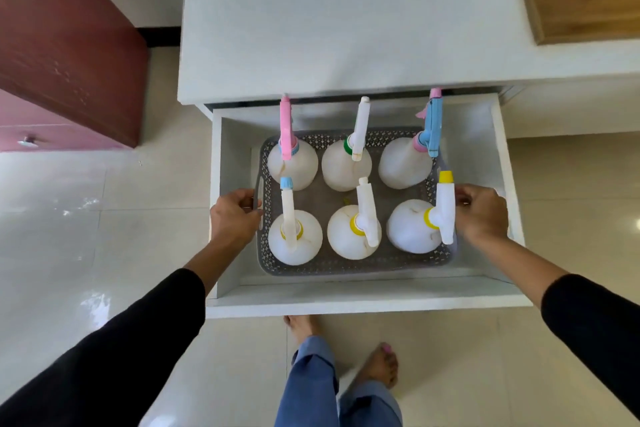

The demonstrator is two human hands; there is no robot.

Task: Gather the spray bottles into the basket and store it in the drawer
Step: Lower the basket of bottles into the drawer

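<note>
A grey perforated basket point(346, 267) sits inside the open white drawer point(363, 298). Several white spray bottles stand upright in it in two rows: one with a pink trigger point(292, 163), one with a white trigger and green collar point(346, 166), one with a blue and pink trigger point(403, 163), and a front row with yellow collars point(353, 232). My left hand point(233, 215) is closed on the basket's left handle. My right hand point(481, 213) grips the basket's right rim.
The drawer is pulled out from a white cabinet whose top point(329, 17) overhangs the drawer's back. A dark red cabinet point(65, 45) stands at the left. Glossy floor tiles point(104, 236) surround the drawer. My bare feet point(381, 364) are just in front of it.
</note>
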